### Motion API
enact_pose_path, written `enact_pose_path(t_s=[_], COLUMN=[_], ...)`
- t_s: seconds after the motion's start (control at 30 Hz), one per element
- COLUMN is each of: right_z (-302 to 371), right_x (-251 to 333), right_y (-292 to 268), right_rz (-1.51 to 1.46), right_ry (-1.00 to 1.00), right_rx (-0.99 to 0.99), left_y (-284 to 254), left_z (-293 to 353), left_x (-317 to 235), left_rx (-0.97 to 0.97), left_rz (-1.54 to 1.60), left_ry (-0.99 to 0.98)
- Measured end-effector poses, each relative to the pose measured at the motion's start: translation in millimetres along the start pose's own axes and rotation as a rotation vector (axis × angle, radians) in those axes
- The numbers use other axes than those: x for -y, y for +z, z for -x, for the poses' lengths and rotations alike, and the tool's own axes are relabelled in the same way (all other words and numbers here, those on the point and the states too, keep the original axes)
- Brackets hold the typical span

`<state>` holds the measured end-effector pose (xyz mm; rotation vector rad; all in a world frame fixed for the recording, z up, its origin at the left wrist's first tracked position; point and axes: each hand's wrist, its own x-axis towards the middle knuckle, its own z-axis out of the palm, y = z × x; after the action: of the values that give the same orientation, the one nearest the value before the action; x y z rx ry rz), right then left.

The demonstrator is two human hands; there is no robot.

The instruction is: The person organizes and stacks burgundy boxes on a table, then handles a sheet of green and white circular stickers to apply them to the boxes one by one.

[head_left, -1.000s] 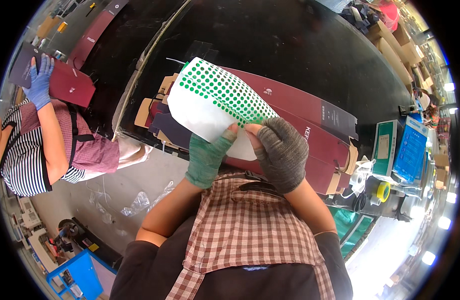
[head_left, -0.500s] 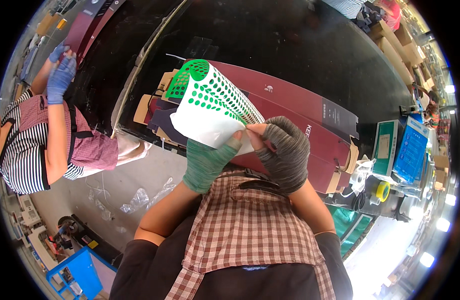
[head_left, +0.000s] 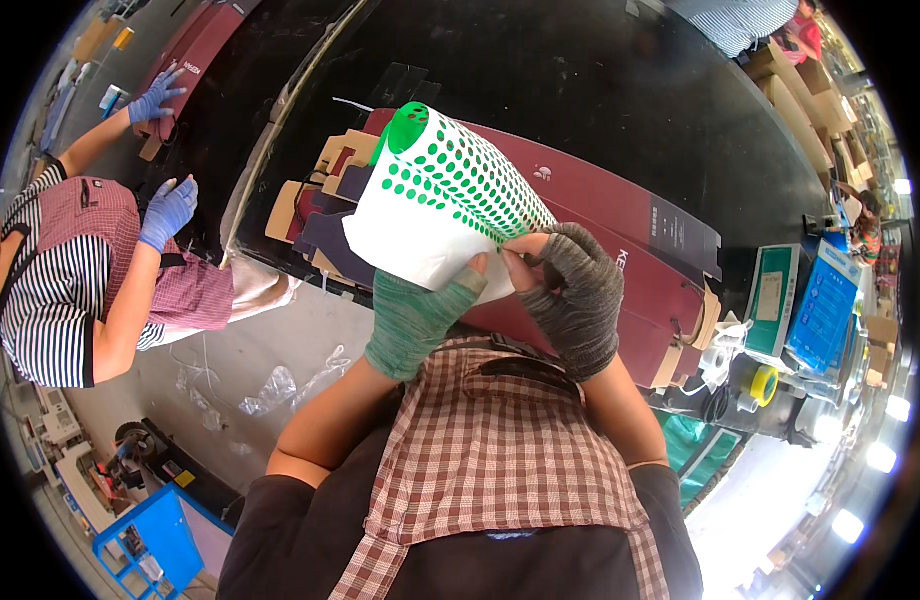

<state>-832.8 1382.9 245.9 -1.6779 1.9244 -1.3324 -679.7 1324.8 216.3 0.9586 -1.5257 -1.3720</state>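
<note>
A curled white sheet of round green stickers is held above the table, its far end rolled over to show green. My left hand, in a green fingerless glove, grips the sheet's near edge with the thumb on top. Close beside that thumb, my right hand, in a grey fingerless glove, has thumb and forefinger pinched at the sheet's edge. Whether a single sticker sits between those fingertips is too small to tell. Beneath both hands lie long maroon cartons with open cardboard flaps at the left end.
The black table stretches away ahead. To the right are a teal box, a blue box and a yellow tape roll. At left, a co-worker's gloved hand touches another maroon carton. Plastic scraps litter the floor.
The sheet's far end has rolled up more tightly and swung slightly right. My hands stay nearly in place, still at its near edge. The co-worker's hands have moved apart, one off the carton.
</note>
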Motion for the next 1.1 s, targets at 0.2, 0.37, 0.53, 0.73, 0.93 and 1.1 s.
enact_pose_path(t_s=[0.2, 0.37, 0.53, 0.73, 0.93, 1.1], right_z=[-4.8, -4.1, -8.4, -9.2, -10.1, -8.7], right_x=[-5.0, -10.7, -5.4, -6.4, -5.0, -2.4], right_y=[1.0, 6.7, 13.6, 14.0, 13.6, 12.2], right_rz=[-0.021, -0.069, 0.066, 0.079, 0.063, 0.035], right_ry=[0.021, 0.029, -0.041, -0.084, -0.097, -0.059], right_rx=[0.001, 0.001, 0.001, -0.009, -0.005, 0.012], left_y=[-4.7, -8.5, -8.0, -13.5, -12.0, -13.4], left_z=[-11.0, -14.3, -12.9, -11.9, -11.2, -9.1], left_x=[-1.8, 0.7, 0.1, -2.1, -3.0, -3.0], left_rx=[-0.041, -0.07, -0.071, 0.009, -0.024, -0.032], left_rz=[0.107, 0.06, 0.071, 0.086, 0.146, 0.13], left_ry=[-0.086, -0.063, -0.059, -0.162, -0.128, -0.111])
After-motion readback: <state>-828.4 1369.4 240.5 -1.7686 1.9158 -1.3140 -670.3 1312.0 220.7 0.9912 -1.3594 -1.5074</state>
